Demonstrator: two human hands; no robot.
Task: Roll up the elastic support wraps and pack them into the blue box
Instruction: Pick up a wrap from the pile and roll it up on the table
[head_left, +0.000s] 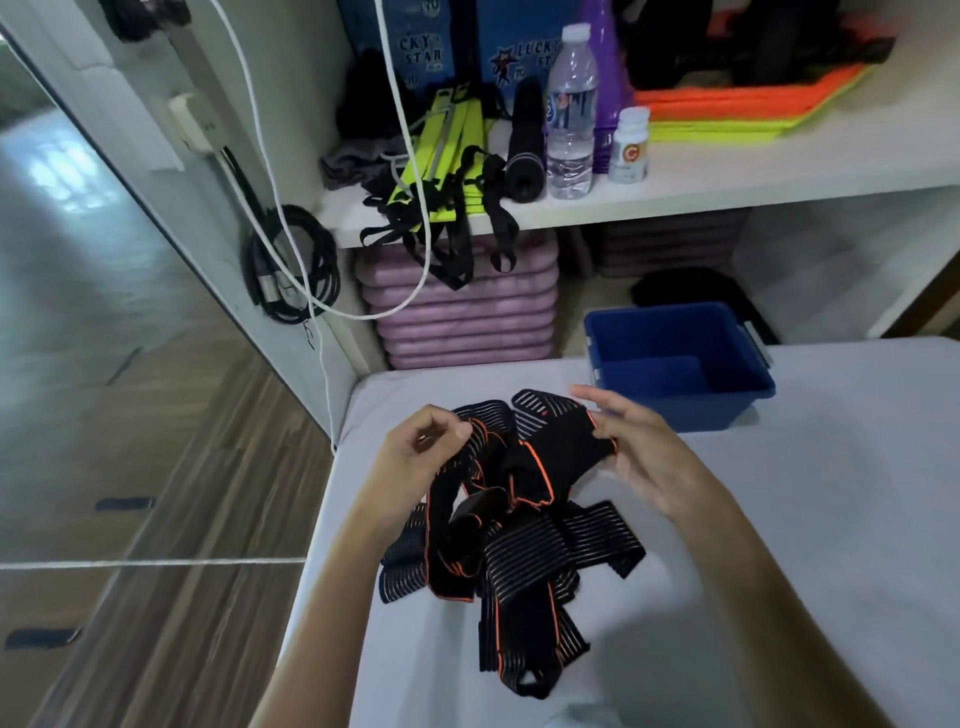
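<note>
Tangled wraps (511, 551) heaped on white table (779, 519); one strap pinched by left hand (415, 452), gripped by right hand (631, 454). Blue box (675, 364) beyond, open.

Blue box (680, 364): near wall hidden behind right hand (636, 457) at 7 o'clock corner. Elastic support wraps (511, 540): tangled, count indeterminable. Pill bottle (629, 145): label illegible. Cartons (519, 47) at 12 o'clock: cut off by top edge.
</note>
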